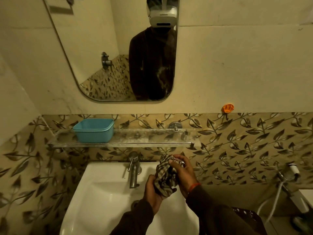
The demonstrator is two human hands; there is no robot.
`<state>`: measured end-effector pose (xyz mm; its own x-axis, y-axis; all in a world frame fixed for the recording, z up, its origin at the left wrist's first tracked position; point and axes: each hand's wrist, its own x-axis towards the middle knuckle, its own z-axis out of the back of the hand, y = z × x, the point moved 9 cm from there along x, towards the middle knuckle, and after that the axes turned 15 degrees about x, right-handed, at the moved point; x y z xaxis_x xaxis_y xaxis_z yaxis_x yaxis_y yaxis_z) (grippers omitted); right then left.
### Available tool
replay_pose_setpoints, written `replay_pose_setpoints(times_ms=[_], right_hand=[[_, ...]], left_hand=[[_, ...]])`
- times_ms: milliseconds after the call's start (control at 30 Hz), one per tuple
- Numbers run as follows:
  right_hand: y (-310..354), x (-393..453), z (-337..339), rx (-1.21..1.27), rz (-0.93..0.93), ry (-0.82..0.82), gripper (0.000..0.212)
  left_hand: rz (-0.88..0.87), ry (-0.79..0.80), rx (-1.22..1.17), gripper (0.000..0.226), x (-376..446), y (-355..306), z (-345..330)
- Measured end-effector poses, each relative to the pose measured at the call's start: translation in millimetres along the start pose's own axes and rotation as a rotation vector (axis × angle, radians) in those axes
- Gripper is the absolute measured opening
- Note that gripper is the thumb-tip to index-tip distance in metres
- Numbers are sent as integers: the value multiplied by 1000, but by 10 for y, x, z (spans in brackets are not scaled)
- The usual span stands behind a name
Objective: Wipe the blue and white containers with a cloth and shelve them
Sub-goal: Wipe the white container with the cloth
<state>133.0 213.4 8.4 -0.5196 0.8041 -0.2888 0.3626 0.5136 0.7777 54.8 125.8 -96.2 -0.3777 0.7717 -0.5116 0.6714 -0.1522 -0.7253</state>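
A blue container [94, 130] stands upright on the left end of the glass shelf [152, 138] above the basin. Over the right side of the white basin [101, 192], both hands hold a striped cloth [165, 177]. My left hand [153, 194] grips the cloth from below. My right hand [183, 173] closes on it from the upper right; something pale shows under its fingers, and I cannot tell whether it is the white container, which is otherwise not visible.
A steel tap [133, 170] rises at the back of the basin, just left of the hands. A mirror [118, 48] hangs above the shelf. An orange hook [227, 108] sticks to the wall at right. A hand sprayer with hose [288, 173] hangs at far right.
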Motion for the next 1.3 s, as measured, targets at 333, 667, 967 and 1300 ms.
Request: replay_pose_setpoints(times_ms=[333,667,967,1300], right_hand=[[40,-620,-893,-1095,523,497,43],[178,-884,-1225,-1410,649,568,47],[404,-877,-1211,-1539,777,410,40],[669,-813,-1205,-1581,795,199,39]], left_hand=[[19,275,-132,79,-559,-588,-96],[-69,151,-204,49,-681,-697,-42],[-120,274,-137,50,-879,-696,-329],[-218,245,-70,51,-985,-716,-480]])
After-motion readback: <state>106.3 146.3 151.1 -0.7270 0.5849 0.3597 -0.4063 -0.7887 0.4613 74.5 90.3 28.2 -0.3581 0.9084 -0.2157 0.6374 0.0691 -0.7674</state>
